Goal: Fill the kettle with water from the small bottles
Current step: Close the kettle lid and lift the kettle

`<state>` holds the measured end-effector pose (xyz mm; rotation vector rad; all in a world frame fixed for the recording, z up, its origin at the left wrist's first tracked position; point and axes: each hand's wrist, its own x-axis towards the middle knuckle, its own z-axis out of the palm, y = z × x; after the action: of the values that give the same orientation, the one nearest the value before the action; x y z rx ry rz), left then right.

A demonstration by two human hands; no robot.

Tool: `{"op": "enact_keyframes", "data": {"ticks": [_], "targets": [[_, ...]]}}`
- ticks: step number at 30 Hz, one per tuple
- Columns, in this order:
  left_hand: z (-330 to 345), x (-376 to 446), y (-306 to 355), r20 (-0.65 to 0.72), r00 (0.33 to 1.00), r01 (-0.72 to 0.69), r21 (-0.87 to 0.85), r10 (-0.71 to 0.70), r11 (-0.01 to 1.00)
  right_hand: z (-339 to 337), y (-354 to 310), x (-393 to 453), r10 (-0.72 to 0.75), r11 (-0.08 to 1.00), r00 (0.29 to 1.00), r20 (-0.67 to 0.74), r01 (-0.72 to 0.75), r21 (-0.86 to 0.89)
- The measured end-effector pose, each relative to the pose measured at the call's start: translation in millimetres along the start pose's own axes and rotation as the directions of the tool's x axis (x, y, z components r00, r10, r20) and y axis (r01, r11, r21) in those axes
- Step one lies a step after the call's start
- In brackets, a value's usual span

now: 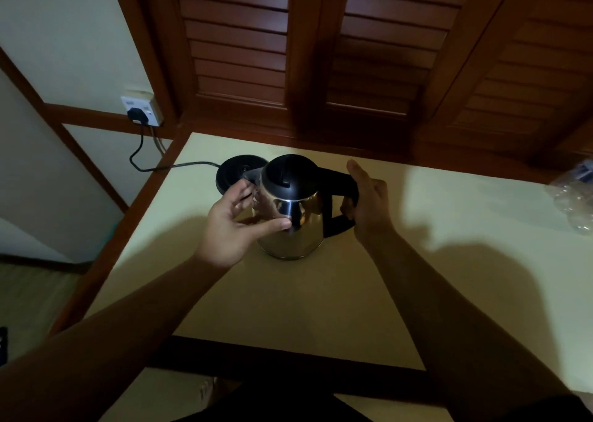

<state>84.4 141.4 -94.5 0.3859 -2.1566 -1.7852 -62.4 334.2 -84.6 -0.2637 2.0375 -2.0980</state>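
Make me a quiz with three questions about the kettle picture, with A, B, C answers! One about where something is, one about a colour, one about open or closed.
1. Where is the round base?
A. Under the kettle
B. On the table behind and to the left of the kettle
C. On the floor

2. What colour is the kettle's handle?
A. Black
B. Red
C. White

3. How is the kettle's lid?
A. Off and lying on the table
B. Flipped up
C. Closed

Answers:
1 B, the kettle stands on the table itself, with the base showing beyond it.
2 A, the handle is black where the right hand curls round it, while the left hand cups the shiny body.
3 C, the black lid sits flat on top.
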Motion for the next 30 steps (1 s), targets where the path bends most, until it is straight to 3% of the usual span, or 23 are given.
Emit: {"op": "enact_keyframes", "data": {"ticks": [9,18,30], "targets": [[-61,40,39,-0.024,0.996,-0.082,0.026,0.083,0.996,57,-41,26,0.062,0.96,0.996,-0.059,-0.043,0.278],[-107,91,44,0.024,0.981,-0.194,-0.024,0.195,0.981,113,-48,66,-0.018,0.971,0.999,-0.051,0.029,0.238],[-123,141,2,0.038,0.994,-0.107,0.028,0.105,0.994,139,-9,108,-0.037,0.986,0.991,-0.132,0.057,0.155]]}}
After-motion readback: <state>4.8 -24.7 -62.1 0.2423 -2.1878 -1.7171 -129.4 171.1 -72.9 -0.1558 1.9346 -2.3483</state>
